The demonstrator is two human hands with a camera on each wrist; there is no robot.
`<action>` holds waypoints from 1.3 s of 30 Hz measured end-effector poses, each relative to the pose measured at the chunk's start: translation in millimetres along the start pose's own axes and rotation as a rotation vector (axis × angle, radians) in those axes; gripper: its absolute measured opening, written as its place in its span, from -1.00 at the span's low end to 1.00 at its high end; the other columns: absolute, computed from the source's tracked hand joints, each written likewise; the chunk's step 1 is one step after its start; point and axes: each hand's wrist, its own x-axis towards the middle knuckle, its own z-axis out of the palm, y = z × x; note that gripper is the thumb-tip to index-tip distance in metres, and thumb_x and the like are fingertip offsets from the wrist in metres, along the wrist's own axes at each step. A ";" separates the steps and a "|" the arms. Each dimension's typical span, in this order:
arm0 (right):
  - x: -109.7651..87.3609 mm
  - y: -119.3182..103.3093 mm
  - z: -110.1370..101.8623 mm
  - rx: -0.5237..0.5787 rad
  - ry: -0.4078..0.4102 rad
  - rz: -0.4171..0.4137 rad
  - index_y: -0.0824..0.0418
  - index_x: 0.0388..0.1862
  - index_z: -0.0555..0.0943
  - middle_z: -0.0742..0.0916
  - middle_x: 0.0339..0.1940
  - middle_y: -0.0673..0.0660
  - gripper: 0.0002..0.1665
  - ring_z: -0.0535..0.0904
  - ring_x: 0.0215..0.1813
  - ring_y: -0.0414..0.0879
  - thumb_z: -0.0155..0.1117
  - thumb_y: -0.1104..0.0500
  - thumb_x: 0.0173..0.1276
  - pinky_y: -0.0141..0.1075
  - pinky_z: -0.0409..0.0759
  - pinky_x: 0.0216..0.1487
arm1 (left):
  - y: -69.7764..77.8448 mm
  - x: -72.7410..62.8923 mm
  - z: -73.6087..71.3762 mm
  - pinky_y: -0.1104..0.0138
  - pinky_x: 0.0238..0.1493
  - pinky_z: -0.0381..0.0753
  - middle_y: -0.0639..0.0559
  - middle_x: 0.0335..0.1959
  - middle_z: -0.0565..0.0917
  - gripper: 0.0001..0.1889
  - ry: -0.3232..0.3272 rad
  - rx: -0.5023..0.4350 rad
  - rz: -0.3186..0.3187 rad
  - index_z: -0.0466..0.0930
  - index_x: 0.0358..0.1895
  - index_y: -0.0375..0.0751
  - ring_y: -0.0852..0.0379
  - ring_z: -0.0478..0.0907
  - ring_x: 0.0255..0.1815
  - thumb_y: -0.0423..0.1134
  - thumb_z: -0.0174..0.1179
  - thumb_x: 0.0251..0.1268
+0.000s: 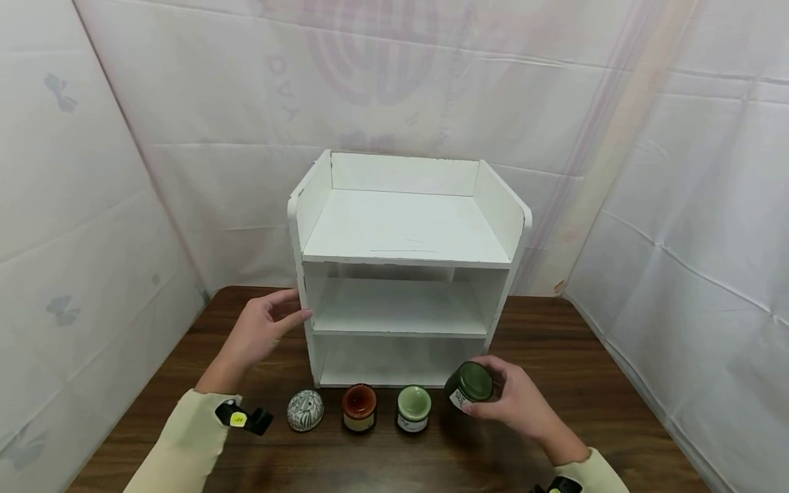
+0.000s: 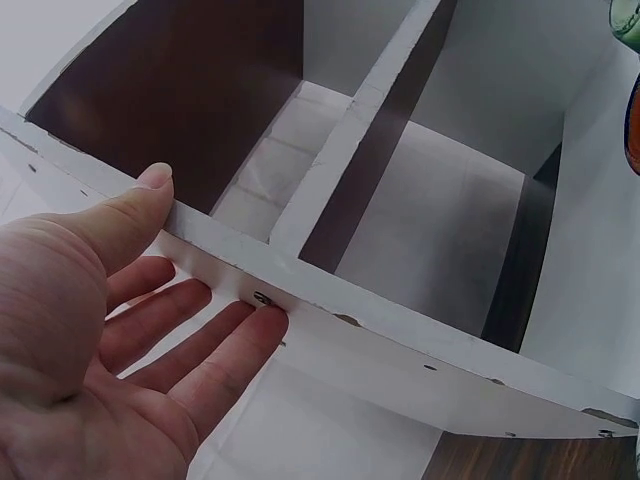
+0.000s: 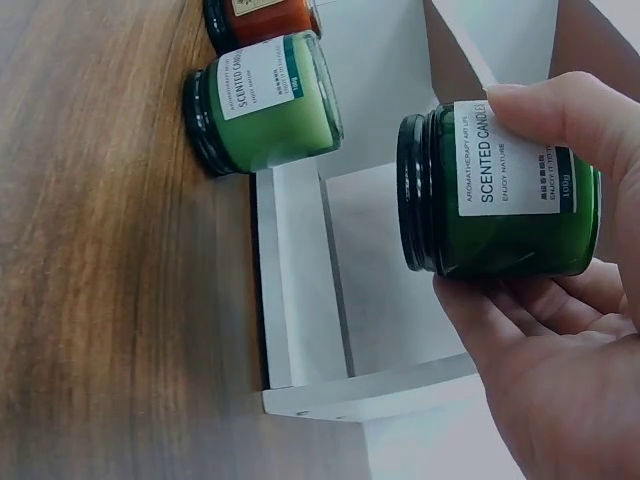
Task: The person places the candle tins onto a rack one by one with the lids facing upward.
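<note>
My right hand (image 1: 514, 400) holds a dark green scented candle jar (image 3: 515, 190), thumb on its white label and fingers around the other side. The jar's black lid (image 3: 415, 192) faces down toward the table, and the jar is lifted near the shelf's lower right front. A small white shelf unit (image 1: 407, 226) stands at the middle. My left hand (image 1: 261, 327) touches its left side panel (image 2: 340, 325), with the thumb at the front edge and the loosely bent fingers against the outer face.
In a row before the shelf stand a light green candle jar (image 1: 414, 409), an amber candle jar (image 1: 359, 407) and a round black-and-white patterned piece (image 1: 305, 410). They rest on a dark wooden table (image 1: 345, 465). White sheeting (image 1: 234, 103) hangs behind and at both sides.
</note>
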 end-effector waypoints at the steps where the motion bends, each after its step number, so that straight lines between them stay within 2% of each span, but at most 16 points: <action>1: 0.5 -0.8 0.0 0.006 -0.002 -0.001 0.36 0.24 0.52 0.73 0.06 0.30 -0.22 0.72 -0.05 -0.22 0.66 0.18 0.08 -0.35 0.70 -0.06 | -0.1 -0.1 -0.1 0.41 -0.03 0.64 -0.18 0.20 0.70 -0.42 -0.002 0.000 -0.001 0.53 0.39 -0.17 -0.14 0.65 0.21 0.04 0.31 0.42; 4: 2.6 -2.4 0.2 0.008 0.001 -0.014 0.36 0.23 0.52 0.73 0.04 0.30 -0.23 0.72 -0.05 -0.22 0.66 0.20 0.07 -0.35 0.70 -0.07 | -0.7 0.3 -0.2 0.43 -0.04 0.63 -0.17 0.19 0.71 -0.42 -0.004 0.001 -0.001 0.53 0.38 -0.16 -0.12 0.66 0.21 0.05 0.31 0.42; 12: 7.8 -7.7 0.9 0.018 -0.010 -0.032 0.36 0.23 0.52 0.72 0.04 0.32 -0.26 0.72 -0.06 -0.21 0.64 0.21 0.10 -0.32 0.72 -0.11 | 0.7 1.3 -0.1 0.17 0.06 0.68 -0.16 0.20 0.70 -0.40 -0.015 0.003 -0.012 0.53 0.39 -0.14 -0.12 0.65 0.22 0.08 0.31 0.41; 16: 9.8 -9.3 1.0 0.006 -0.002 -0.038 0.33 0.21 0.54 0.73 0.02 0.28 -0.27 0.72 -0.08 -0.20 0.65 0.20 0.08 -0.32 0.72 -0.13 | 2.9 0.1 0.5 0.21 0.04 0.68 -0.16 0.19 0.71 -0.42 -0.013 -0.002 -0.007 0.54 0.38 -0.15 -0.12 0.66 0.20 0.06 0.31 0.41; 23: 13.2 -11.2 3.9 -0.008 0.057 -0.049 0.25 0.19 0.56 0.74 -0.01 0.19 -0.29 0.71 -0.11 -0.19 0.67 0.20 0.05 -0.32 0.71 -0.12 | 3.5 0.0 0.0 0.24 0.03 0.67 -0.16 0.19 0.71 -0.42 -0.012 -0.002 -0.004 0.55 0.37 -0.13 -0.11 0.67 0.20 0.08 0.32 0.40; 29: 19.4 -10.6 7.3 0.021 0.066 -0.050 0.28 0.22 0.54 0.72 -0.01 0.23 -0.28 0.70 -0.12 -0.18 0.65 0.21 0.09 -0.29 0.71 -0.15 | 0.6 0.5 -0.9 0.14 0.06 0.68 -0.15 0.20 0.70 -0.41 -0.008 0.010 -0.012 0.54 0.38 -0.12 -0.12 0.66 0.20 0.09 0.32 0.40; 39: 22.2 -9.4 11.5 0.090 0.080 -0.134 0.31 0.21 0.49 0.66 0.07 0.29 -0.28 0.69 -0.09 -0.18 0.62 0.32 0.08 -0.31 0.72 -0.11 | -1.2 2.1 -1.6 0.30 -0.01 0.64 -0.14 0.21 0.70 -0.40 -0.004 0.029 -0.012 0.55 0.37 -0.11 -0.11 0.66 0.20 0.12 0.31 0.39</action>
